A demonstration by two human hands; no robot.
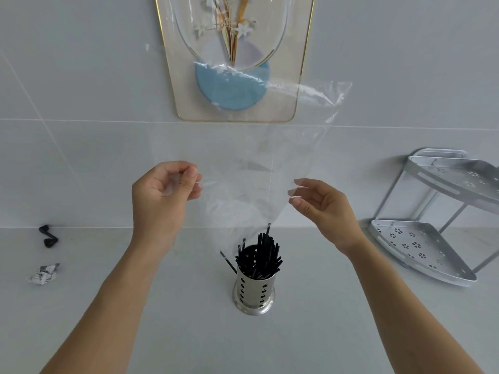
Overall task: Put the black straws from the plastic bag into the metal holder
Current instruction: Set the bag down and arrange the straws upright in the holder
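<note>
A perforated metal holder stands on the grey counter, centre. A bunch of black straws sticks out of its top; one straw leans out over the left rim. A clear plastic bag hangs upside down above the holder, its mouth narrowing down around the straw tips. My left hand pinches the bag's left side. My right hand pinches its right side. Both hands are above the holder, one on each side.
A two-tier metal corner rack stands at the right on the counter. At the left lie a small black object and a crumpled paper scrap. A framed floral picture hangs on the tiled wall behind.
</note>
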